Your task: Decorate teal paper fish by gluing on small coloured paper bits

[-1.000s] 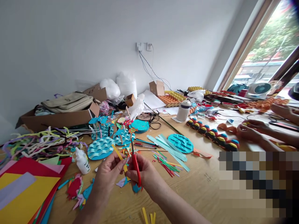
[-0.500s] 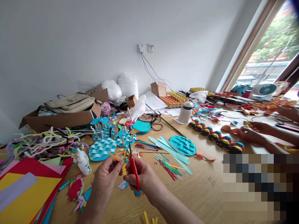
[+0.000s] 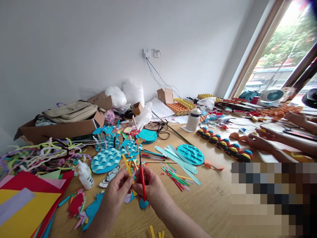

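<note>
Between the thumb and fingers of my left hand is a narrow yellow paper strip, its free end pointing up and left. My right hand is closed around red-handled scissors, blades upward, right beside the strip. Under and behind my hands lie small coloured scraps. Just beyond them is a blue disc with wavy paper strips. More yellow strips lie at the table's near edge. Blue fish-shaped paper lies left of my left wrist.
A white glue bottle and coloured paper sheets are on the left. Light blue strips, a crumpled blue disc and a painted egg-carton row lie to the right. Another person's hands are at the far right.
The yellow strip in my left hand now points more upright, its full length showing. The view has shifted slightly, and more of the blue fish shape shows.
</note>
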Action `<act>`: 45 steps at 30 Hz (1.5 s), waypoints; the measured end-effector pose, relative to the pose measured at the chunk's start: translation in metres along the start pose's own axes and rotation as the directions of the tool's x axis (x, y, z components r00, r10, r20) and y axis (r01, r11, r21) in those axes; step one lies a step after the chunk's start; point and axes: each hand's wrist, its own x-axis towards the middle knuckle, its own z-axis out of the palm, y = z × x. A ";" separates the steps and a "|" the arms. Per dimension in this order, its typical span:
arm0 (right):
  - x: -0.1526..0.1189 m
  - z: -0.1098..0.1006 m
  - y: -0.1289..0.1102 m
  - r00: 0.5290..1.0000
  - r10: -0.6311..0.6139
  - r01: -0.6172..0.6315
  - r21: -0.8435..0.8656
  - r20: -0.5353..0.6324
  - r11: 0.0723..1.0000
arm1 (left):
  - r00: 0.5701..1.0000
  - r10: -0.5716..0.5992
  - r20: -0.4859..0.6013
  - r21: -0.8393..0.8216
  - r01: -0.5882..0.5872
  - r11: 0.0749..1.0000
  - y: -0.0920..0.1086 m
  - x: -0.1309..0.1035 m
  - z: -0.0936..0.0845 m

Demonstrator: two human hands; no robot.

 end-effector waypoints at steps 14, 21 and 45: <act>-0.001 -0.001 0.003 0.999 -0.006 0.005 -0.020 -0.040 1.000 | 0.992 -0.024 -0.124 -0.088 0.013 0.996 -0.002 -0.008 -0.001; 0.000 0.002 0.000 0.999 -0.032 0.032 0.019 0.011 0.999 | 0.997 0.044 0.071 0.134 -0.053 0.990 -0.011 0.003 -0.004; -0.006 -0.006 0.003 0.998 0.060 -0.060 0.175 0.005 0.983 | 1.000 -0.021 -0.017 -0.283 0.016 0.959 0.007 -0.008 0.005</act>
